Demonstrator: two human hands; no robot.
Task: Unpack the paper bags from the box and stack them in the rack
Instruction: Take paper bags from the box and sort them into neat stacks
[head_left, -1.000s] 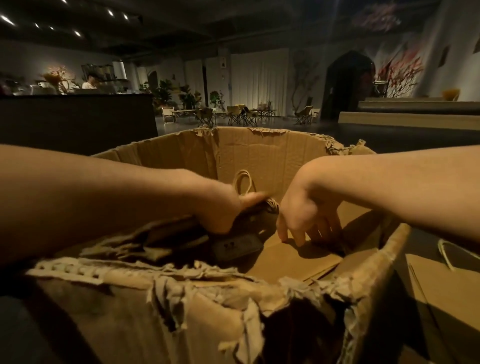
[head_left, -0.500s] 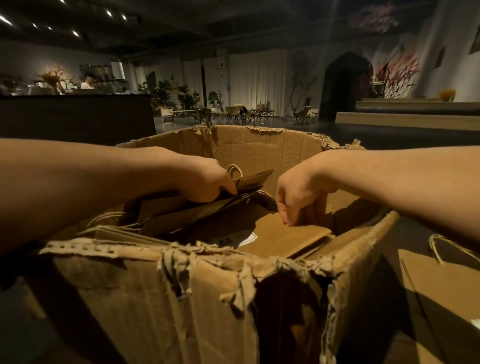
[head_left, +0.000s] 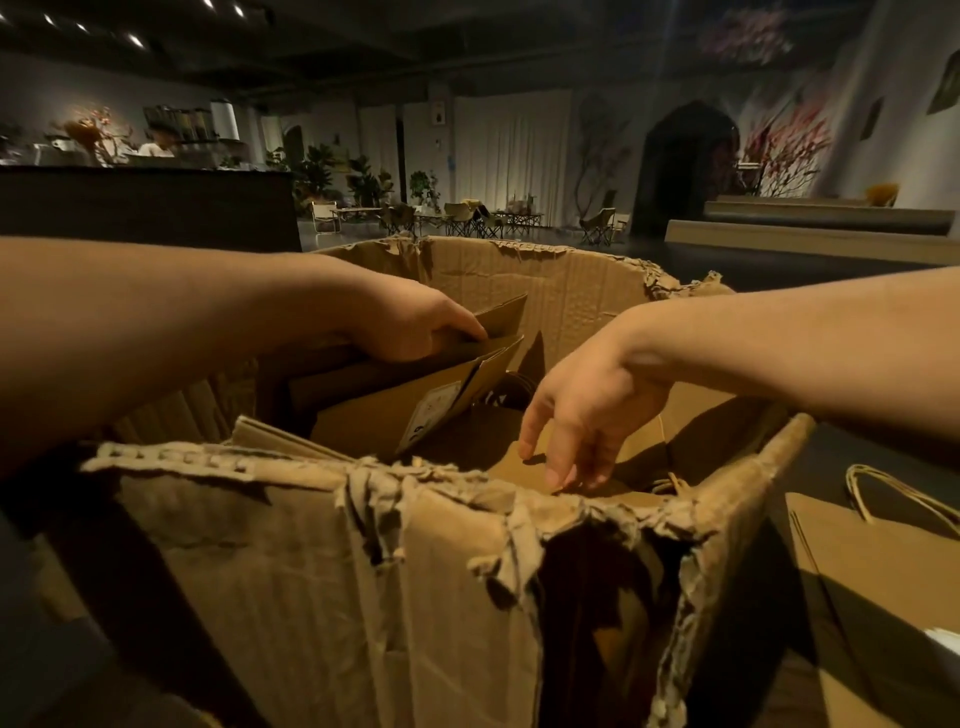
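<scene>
The fingers of the left hand are hidden behind the paper bags. The bottom of the box is cut off by the lower edge. A bag at the lower right is cut by the right edge.

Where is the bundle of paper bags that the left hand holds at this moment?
In the head view, the bundle of paper bags leans in the left half of the torn cardboard box, gripped at its top by the left hand.
</scene>
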